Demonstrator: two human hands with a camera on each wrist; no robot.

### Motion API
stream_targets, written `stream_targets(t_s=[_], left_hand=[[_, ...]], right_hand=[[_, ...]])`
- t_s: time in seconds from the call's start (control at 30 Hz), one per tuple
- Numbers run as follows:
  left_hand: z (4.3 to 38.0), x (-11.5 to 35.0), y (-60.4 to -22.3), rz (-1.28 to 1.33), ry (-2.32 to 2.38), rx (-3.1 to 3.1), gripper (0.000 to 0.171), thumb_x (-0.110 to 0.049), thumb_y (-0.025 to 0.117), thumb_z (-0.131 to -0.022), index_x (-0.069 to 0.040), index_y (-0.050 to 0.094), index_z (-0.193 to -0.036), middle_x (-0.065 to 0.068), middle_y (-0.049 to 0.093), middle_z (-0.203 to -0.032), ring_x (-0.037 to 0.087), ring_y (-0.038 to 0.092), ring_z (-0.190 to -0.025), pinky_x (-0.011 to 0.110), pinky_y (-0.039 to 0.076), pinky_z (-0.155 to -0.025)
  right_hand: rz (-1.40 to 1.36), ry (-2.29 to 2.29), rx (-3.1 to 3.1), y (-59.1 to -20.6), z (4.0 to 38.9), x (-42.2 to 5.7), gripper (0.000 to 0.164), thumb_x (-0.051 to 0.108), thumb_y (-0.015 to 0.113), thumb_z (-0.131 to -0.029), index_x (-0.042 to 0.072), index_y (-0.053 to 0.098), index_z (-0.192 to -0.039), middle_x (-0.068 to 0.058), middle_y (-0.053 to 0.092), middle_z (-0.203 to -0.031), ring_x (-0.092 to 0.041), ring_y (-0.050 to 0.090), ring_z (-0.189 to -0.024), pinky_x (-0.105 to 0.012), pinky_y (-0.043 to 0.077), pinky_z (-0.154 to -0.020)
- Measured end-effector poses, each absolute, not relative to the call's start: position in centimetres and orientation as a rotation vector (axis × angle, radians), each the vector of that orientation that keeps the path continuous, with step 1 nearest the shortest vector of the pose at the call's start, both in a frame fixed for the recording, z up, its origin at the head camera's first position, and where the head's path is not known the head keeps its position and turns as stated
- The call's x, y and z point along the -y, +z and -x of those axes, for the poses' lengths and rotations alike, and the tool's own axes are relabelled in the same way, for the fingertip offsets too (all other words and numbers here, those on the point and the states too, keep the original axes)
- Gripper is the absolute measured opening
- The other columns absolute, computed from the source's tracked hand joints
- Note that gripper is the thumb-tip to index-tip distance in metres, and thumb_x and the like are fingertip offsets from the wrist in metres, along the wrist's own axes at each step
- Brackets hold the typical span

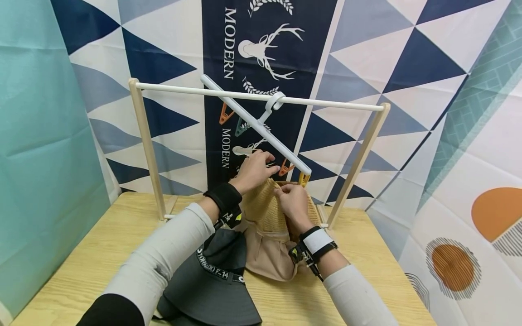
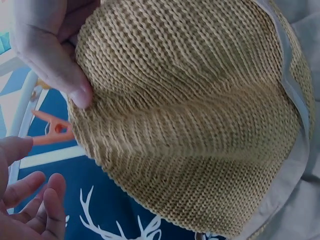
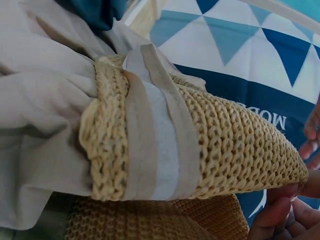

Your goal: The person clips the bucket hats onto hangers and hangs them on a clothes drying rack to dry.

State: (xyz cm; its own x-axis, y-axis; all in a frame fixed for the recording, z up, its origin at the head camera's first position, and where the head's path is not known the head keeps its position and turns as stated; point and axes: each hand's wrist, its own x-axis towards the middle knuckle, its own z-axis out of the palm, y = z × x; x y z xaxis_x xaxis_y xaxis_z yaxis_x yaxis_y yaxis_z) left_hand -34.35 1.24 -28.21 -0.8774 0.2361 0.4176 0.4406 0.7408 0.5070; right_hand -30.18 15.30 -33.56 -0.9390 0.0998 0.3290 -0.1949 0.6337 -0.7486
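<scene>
A tan knitted hat point(image 1: 261, 203) with a beige fabric brim point(image 1: 269, 256) hangs below the near end of a pale blue clip hanger point(image 1: 253, 120). My right hand point(image 1: 293, 203) pinches the knitted edge between thumb and fingers; the right wrist view shows the fingertips on the hat's point point(image 3: 292, 165). My left hand point(image 1: 254, 170) is beside the hat with its fingers loosely spread, holding nothing, close to an orange clip point(image 2: 57, 130) in the left wrist view. A yellow clip point(image 1: 303, 179) at the hanger's near end meets the hat's edge.
The hanger hooks over the white rod point(image 1: 179, 89) of a wooden rack standing on the table point(image 1: 94, 240). Another orange clip point(image 1: 225, 114) and a green clip point(image 1: 240, 127) hang toward its far end. A dark hat point(image 1: 208, 290) with a wide brim lies under my left forearm.
</scene>
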Motion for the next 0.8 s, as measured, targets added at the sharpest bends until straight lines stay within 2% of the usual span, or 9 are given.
stream_targets(t_s=[0.2, 0.37, 0.57, 0.8], left_hand=[[34.1, -1.9, -28.1, 0.523, -0.872, 2.617, 0.038, -0.034, 0.064, -0.094, -0.010, 0.064, -0.123, 0.009, 0.062, -0.117, 0.023, 0.064, -0.097, 0.036, 0.051, -0.083], [34.1, -2.6, -27.8, 0.542, -0.856, 2.630, 0.040, -0.036, 0.065, -0.094, -0.010, 0.063, -0.124, 0.009, 0.061, -0.118, 0.022, 0.063, -0.096, 0.034, 0.052, -0.081], [33.8, -3.5, -27.9, 0.550, -0.736, 2.659, 0.046, -0.040, 0.067, -0.092, -0.010, 0.062, -0.125, 0.008, 0.063, -0.110, 0.020, 0.063, -0.082, 0.030, 0.050, -0.066], [33.7, -4.0, -28.4, 0.540, -0.777, 2.609, 0.039, -0.041, 0.067, -0.091, -0.011, 0.065, -0.117, 0.005, 0.062, -0.101, 0.017, 0.059, -0.074, 0.025, 0.042, -0.058]], right_hand=[[-0.064, 1.234, 2.462, -33.7, 30.2, -15.5, 0.021, 0.017, 0.067, -0.091, 0.001, 0.077, -0.082, -0.010, 0.069, -0.068, -0.017, 0.052, -0.057, -0.024, 0.037, -0.050], [-0.063, 1.219, 2.384, -34.0, 30.3, -15.6, 0.019, 0.013, 0.067, -0.088, 0.001, 0.076, -0.076, -0.007, 0.067, -0.062, -0.014, 0.051, -0.053, -0.023, 0.036, -0.048], [-0.075, 1.277, 2.362, -34.2, 30.1, -15.4, 0.021, 0.009, 0.065, -0.087, -0.001, 0.074, -0.070, -0.007, 0.064, -0.057, -0.011, 0.048, -0.049, -0.023, 0.035, -0.046], [-0.053, 1.247, 2.369, -34.3, 29.9, -15.5, 0.019, 0.008, 0.065, -0.086, -0.002, 0.075, -0.073, -0.010, 0.067, -0.062, -0.014, 0.051, -0.055, -0.023, 0.037, -0.050]])
